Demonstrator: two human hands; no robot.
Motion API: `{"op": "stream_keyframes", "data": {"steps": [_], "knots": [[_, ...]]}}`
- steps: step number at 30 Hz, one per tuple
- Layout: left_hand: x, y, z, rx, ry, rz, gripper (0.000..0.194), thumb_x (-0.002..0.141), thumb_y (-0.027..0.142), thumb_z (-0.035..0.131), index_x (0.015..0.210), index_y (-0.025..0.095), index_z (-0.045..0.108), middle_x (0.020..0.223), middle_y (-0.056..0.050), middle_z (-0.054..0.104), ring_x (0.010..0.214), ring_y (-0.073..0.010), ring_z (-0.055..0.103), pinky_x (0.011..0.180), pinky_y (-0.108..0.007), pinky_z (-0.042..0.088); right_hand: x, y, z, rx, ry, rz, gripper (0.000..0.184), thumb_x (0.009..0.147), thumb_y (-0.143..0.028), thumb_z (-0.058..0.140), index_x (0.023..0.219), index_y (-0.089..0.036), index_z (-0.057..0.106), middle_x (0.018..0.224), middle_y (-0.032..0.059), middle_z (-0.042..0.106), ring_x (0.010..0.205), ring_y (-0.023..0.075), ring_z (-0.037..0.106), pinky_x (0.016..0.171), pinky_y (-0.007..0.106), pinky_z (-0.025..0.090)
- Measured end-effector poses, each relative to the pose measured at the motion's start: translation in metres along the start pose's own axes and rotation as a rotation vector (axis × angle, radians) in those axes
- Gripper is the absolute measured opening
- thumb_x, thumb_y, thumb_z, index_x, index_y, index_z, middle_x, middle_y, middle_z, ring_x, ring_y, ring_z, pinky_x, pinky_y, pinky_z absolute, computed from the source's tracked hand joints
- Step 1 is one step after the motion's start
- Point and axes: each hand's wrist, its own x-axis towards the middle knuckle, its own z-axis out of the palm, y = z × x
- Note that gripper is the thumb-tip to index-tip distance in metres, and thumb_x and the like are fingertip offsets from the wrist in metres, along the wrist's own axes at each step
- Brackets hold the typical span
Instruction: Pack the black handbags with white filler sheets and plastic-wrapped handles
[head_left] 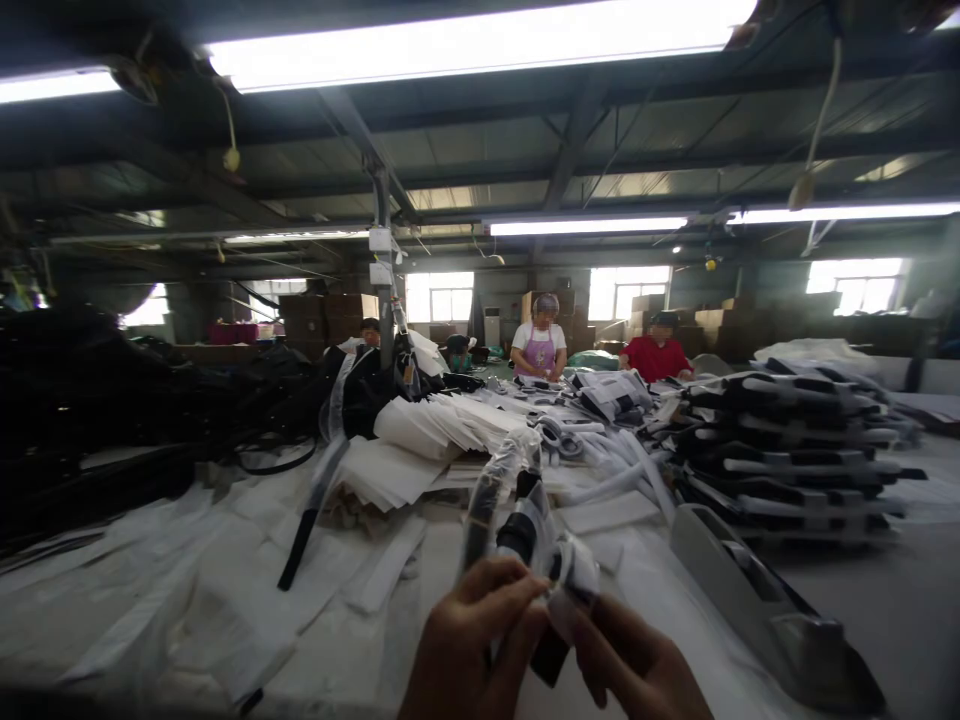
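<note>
Low in the middle of the head view, my left hand (480, 625) pinches a black strap (517, 535) partly covered in clear plastic. The strap loops up and away from my fingers. My right hand (634, 650) is closed on the same piece from the other side, with the fingertips of both hands almost meeting. Crumpled clear wrap (576, 565) bulges above my right fingers, and a dark flat end hangs between the hands. Exactly what lies between the fingertips is hidden. To the right of my right hand rests a long grey tape dispenser (750, 590).
A tall stack of black pieces with white wrapping (795, 460) stands at right. White sheets (450, 425) lie fanned beyond my hands. Another plastic-sleeved black strap (315, 510) lies left, near a dark heap (97, 410). Two people (538, 345) work across the table; others are farther left.
</note>
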Motion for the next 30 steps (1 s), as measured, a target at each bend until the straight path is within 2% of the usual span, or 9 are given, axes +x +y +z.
{"op": "stream_keyframes", "data": {"steps": [2,4,6,7,10,12,16,21,30], "knots": [[0.015,-0.001,-0.02,0.019,0.167,-0.068,0.023,0.096,0.03,0.055,0.108,0.025,0.073,0.109,-0.005,0.07,0.103,-0.0182,0.066,0.09,-0.023,0.052,0.014,-0.009,-0.001,0.016,-0.056,0.012,0.047,0.075,-0.062,0.072,0.084,-0.017,0.074,0.058,-0.0024,0.049,0.054,0.0112,0.043,0.051,0.023,0.035],[0.036,-0.007,-0.035,-0.065,0.231,-0.206,0.026,0.095,0.037,0.057,0.111,0.023,0.071,0.112,-0.007,0.069,0.101,-0.0201,0.066,0.083,-0.025,0.053,0.031,-0.016,0.0,0.07,-0.11,0.03,0.046,0.077,-0.061,0.072,0.076,-0.015,0.071,0.06,-0.0026,0.048,0.055,0.0099,0.039,0.052,0.022,0.032],[0.059,-0.016,-0.044,-0.28,0.173,-0.403,0.036,0.09,0.045,0.063,0.114,0.019,0.069,0.107,-0.007,0.071,0.097,-0.0211,0.066,0.08,-0.026,0.053,0.048,-0.022,0.004,0.151,-0.167,0.063,0.046,0.078,-0.06,0.073,0.073,-0.014,0.07,0.062,-0.0029,0.047,0.057,0.009,0.038,0.053,0.021,0.031],[0.07,-0.019,-0.046,-0.343,0.128,-0.453,0.04,0.088,0.048,0.064,0.113,0.017,0.069,0.103,-0.007,0.072,0.094,-0.0212,0.066,0.078,-0.027,0.053,0.057,-0.025,0.007,0.198,-0.189,0.085,0.045,0.078,-0.058,0.074,0.075,-0.014,0.071,0.064,-0.0028,0.047,0.058,0.0086,0.038,0.054,0.02,0.031],[0.098,-0.02,-0.045,-0.467,-0.016,-0.532,0.046,0.083,0.052,0.069,0.107,0.013,0.071,0.091,-0.007,0.072,0.08,-0.0191,0.066,0.073,-0.028,0.054,0.081,-0.034,0.019,0.297,-0.253,0.14,0.043,0.075,-0.055,0.079,0.084,-0.013,0.075,0.069,-0.0019,0.052,0.061,0.008,0.042,0.056,0.018,0.034],[0.109,-0.017,-0.045,-0.524,-0.083,-0.573,0.047,0.078,0.051,0.075,0.105,0.012,0.071,0.09,-0.007,0.073,0.076,-0.0171,0.066,0.072,-0.028,0.053,0.094,-0.04,0.025,0.337,-0.285,0.156,0.045,0.072,-0.055,0.081,0.085,-0.013,0.075,0.069,-0.0016,0.053,0.063,0.0079,0.045,0.059,0.018,0.039],[0.114,-0.011,-0.05,-0.586,-0.152,-0.631,0.048,0.072,0.045,0.082,0.106,0.013,0.071,0.096,-0.008,0.074,0.079,-0.0163,0.067,0.075,-0.027,0.053,0.107,-0.052,0.03,0.428,-0.369,0.155,0.047,0.069,-0.056,0.084,0.091,-0.014,0.077,0.077,0.0012,0.062,0.068,0.0087,0.053,0.07,0.021,0.047],[0.118,-0.013,-0.055,-0.571,-0.164,-0.679,0.045,0.071,0.042,0.084,0.103,0.013,0.072,0.097,-0.008,0.073,0.082,-0.0172,0.067,0.077,-0.027,0.052,0.111,-0.061,0.027,0.523,-0.463,0.165,0.046,0.071,-0.055,0.082,0.091,-0.013,0.078,0.082,0.0052,0.069,0.074,0.0112,0.06,0.077,0.023,0.05],[0.131,-0.023,-0.048,-0.458,-0.177,-0.731,0.047,0.067,0.043,0.087,0.1,0.015,0.068,0.086,-0.003,0.071,0.078,-0.0155,0.065,0.069,-0.024,0.048,0.122,-0.063,0.022,0.57,-0.459,0.15,0.053,0.07,-0.055,0.083,0.095,-0.009,0.078,0.077,0.0082,0.072,0.072,0.014,0.066,0.079,0.026,0.052]]}}
